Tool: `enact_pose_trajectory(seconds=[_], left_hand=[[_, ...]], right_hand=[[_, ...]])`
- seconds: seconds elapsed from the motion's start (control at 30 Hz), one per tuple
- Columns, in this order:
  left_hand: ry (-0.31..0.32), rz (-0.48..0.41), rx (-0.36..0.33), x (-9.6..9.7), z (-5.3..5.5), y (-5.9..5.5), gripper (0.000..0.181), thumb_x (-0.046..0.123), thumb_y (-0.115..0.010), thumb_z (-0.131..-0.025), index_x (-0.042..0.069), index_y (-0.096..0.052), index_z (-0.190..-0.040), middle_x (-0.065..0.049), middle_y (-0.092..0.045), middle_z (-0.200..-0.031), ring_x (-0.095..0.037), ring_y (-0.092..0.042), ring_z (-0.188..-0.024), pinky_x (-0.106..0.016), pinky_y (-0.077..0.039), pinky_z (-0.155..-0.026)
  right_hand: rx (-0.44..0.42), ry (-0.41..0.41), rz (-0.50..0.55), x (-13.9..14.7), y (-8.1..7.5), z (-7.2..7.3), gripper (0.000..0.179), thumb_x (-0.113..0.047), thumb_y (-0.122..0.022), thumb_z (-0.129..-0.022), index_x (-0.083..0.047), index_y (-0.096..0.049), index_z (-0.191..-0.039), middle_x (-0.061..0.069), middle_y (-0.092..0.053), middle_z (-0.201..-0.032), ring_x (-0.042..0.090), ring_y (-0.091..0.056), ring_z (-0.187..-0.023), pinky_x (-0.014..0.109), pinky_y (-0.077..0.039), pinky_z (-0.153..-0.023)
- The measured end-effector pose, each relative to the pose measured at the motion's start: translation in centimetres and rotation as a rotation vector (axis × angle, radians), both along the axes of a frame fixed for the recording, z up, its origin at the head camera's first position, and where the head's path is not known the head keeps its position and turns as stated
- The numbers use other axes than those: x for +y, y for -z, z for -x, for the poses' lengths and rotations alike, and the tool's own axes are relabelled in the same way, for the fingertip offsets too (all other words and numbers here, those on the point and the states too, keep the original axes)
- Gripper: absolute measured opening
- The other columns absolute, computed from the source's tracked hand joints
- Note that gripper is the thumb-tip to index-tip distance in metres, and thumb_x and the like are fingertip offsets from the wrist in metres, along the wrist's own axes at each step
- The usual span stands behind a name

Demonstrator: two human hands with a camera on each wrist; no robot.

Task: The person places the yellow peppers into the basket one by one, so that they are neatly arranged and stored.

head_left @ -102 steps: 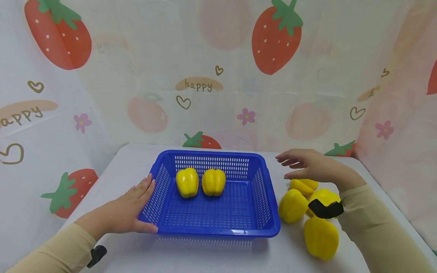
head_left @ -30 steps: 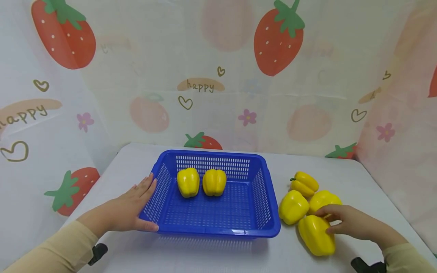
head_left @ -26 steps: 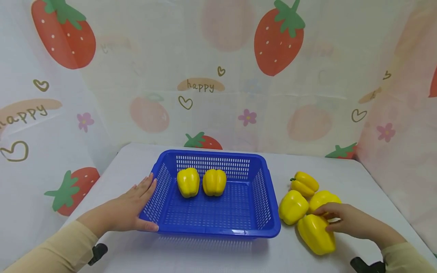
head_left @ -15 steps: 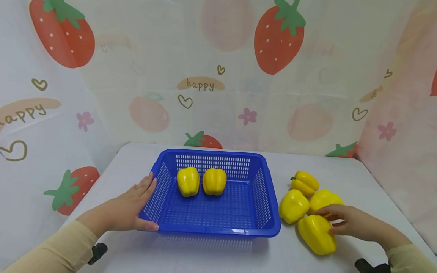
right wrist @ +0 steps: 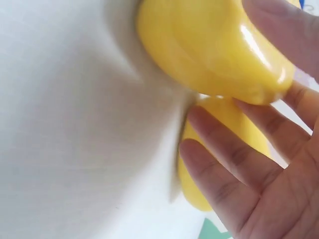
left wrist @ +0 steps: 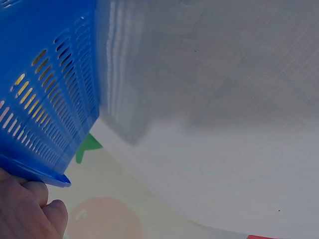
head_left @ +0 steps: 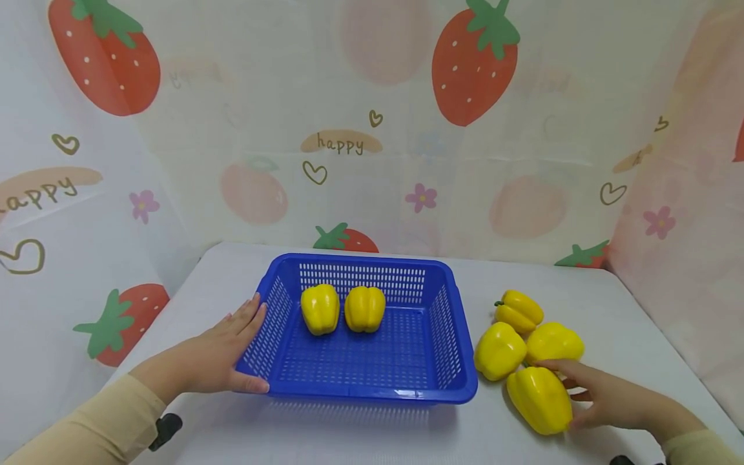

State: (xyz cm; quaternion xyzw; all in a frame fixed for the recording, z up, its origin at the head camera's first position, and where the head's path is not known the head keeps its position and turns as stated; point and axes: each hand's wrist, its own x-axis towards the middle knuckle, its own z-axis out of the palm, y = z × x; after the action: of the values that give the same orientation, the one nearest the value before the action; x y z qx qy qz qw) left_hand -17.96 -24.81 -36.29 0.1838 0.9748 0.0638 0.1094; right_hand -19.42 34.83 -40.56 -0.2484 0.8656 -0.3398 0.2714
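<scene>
Fingers [right wrist: 219, 184] of right hand [head_left: 616, 397] spread wider than before around frontmost yellow pepper [head_left: 539, 400], right of blue basket [head_left: 372, 392]; whether gripping, could not tell. Left hand [head_left: 212, 355] stayed straight-fingered against basket's left side.

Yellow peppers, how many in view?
6: left pepper and right pepper in the blue basket; far pepper, middle-left pepper, middle-right pepper and near pepper on the table to its right. None seems hidden.

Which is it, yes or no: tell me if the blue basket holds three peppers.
No: the blue basket holds only two yellow peppers.
</scene>
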Motion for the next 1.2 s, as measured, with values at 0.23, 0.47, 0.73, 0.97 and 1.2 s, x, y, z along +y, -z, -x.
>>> enact_pose_trajectory(seconds=[0.23,0.47,0.73,0.97,1.2], left_hand=[[0.003,-0.006,0.003,-0.1,0.0,0.1,0.123,0.077,-0.055,-0.063,0.003,-0.002,-0.146,-0.016,0.006,-0.153,-0.037,-0.005,-0.138,-0.055,-0.013,-0.107],[-0.002,-0.004,0.0,0.0,0.0,-0.1,0.124,0.078,-0.055,-0.062,0.004,-0.001,-0.146,-0.015,0.006,-0.153,-0.036,-0.005,-0.138,-0.055,-0.013,-0.107],[-0.01,-0.013,-0.004,0.1,-0.1,0.0,0.124,0.077,-0.056,-0.062,0.004,-0.003,-0.146,-0.015,0.006,-0.153,-0.036,-0.005,-0.138,-0.055,-0.013,-0.107],[-0.003,-0.009,0.004,0.1,-0.1,-0.1,0.123,0.077,-0.056,-0.062,0.003,-0.003,-0.146,-0.016,0.005,-0.153,-0.036,-0.005,-0.138,-0.055,-0.014,-0.107],[0.003,-0.011,0.015,0.1,-0.2,-0.1,0.124,0.078,-0.055,-0.062,0.003,-0.005,-0.146,-0.016,0.004,-0.153,-0.037,-0.006,-0.138,-0.055,-0.014,-0.107]], right_hand=[[-0.013,0.059,-0.07,-0.7,0.6,-0.2,0.098,-0.034,-0.078,-0.069,-0.019,-0.018,-0.146,0.02,-0.027,-0.143,0.005,-0.042,-0.11,0.046,-0.046,-0.088],[0.055,0.045,-0.098,-1.2,0.7,-0.5,0.101,-0.038,-0.078,-0.068,-0.02,-0.017,-0.146,0.017,-0.025,-0.146,-0.006,-0.037,-0.109,0.017,-0.044,-0.082],[0.099,0.027,-0.08,-1.2,0.6,-0.4,0.095,-0.035,-0.079,-0.068,-0.015,-0.023,-0.143,0.015,-0.033,-0.14,-0.001,-0.041,-0.109,0.022,-0.046,-0.083],[0.105,-0.001,-0.015,-0.7,0.2,-0.1,0.084,-0.027,-0.076,-0.073,-0.007,-0.026,-0.139,0.016,-0.039,-0.133,-0.001,-0.044,-0.104,0.025,-0.049,-0.084],[0.184,-0.039,0.048,-0.4,-0.4,-0.2,0.08,-0.026,-0.075,-0.075,-0.01,-0.03,-0.14,0.005,-0.042,-0.13,-0.002,-0.044,-0.105,0.016,-0.046,-0.082]])
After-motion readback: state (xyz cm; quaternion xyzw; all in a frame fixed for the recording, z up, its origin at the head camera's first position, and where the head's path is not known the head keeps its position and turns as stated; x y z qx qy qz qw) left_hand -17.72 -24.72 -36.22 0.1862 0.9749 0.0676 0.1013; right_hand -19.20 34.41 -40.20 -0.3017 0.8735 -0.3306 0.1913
